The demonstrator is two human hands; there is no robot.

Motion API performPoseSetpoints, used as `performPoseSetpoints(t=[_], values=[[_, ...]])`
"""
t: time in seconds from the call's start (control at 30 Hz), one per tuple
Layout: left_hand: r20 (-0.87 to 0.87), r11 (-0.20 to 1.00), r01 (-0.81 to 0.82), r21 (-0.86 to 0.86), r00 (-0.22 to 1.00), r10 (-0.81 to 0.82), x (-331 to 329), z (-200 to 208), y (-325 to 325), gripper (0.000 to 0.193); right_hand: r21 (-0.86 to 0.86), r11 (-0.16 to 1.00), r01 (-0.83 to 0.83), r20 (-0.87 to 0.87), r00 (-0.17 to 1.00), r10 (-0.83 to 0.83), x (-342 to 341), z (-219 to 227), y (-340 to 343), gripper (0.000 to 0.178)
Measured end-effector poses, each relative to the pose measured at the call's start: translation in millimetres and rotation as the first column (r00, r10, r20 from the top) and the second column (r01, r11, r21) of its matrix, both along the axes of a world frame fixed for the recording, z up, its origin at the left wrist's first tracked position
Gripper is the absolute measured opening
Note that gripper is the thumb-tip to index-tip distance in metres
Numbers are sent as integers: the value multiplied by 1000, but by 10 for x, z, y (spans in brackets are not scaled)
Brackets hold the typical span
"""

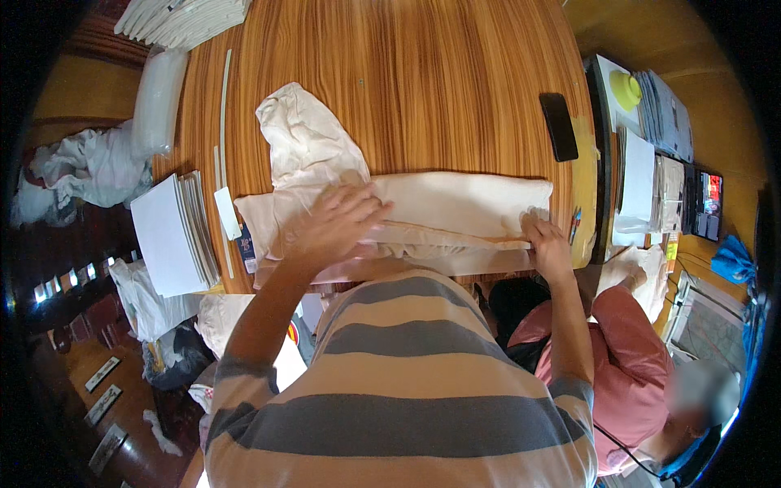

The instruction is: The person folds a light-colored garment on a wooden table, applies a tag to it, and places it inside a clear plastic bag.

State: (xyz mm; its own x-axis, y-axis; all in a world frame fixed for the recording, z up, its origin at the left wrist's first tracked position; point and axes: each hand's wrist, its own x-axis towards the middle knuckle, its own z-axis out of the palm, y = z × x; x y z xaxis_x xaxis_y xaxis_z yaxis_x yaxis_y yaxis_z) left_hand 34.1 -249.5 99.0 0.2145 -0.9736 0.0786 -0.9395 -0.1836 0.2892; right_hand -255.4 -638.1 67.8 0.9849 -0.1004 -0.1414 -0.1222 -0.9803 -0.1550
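A pale cream shirt lies folded lengthwise across the table in front of me. What looks like its sleeve sticks out away from me at the left, crumpled. My left hand rests flat on the left part of the cloth, fingers stretched out. At the right end, my right hand has its fingers bent over the near folded edge and grips it. A loose layer bunches along the middle, nearest my body. Part of the shirt's near side is hidden by my striped top.
On the wooden table lie a black phone at right and a thin strip at left. Stacked white sheets, a plastic roll and a cloth pile line the left. A person in a red shirt works at right.
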Motion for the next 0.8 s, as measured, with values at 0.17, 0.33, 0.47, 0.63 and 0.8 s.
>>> performPoseSetpoints(t=[0.17, 0.33, 0.47, 0.63, 0.8], values=[[-110, 937, 190, 293, 980, -165, -147, -467, 67, 58, -66, 997, -42, -1, 999, 42, -156, -33, -105, 28], [-145, 958, 118, 262, 986, -82, -624, -690, 431, 52, -82, 997, -17, 15, 1000, 18, -390, -104, 83, 23], [-109, 965, 25, 260, 994, 4, -807, -684, 391, 49, -131, 991, 1, 44, 999, 5, -485, -239, 124, 26], [-314, 984, 5, 175, 948, 51, -612, -664, 377, 56, -160, 984, 82, -76, 992, -96, -223, 260, 208, 39], [-124, 988, -145, 62, 981, 151, -580, -470, -281, 68, 189, 951, 244, 253, 924, -287, 209, -357, 348, 60]])
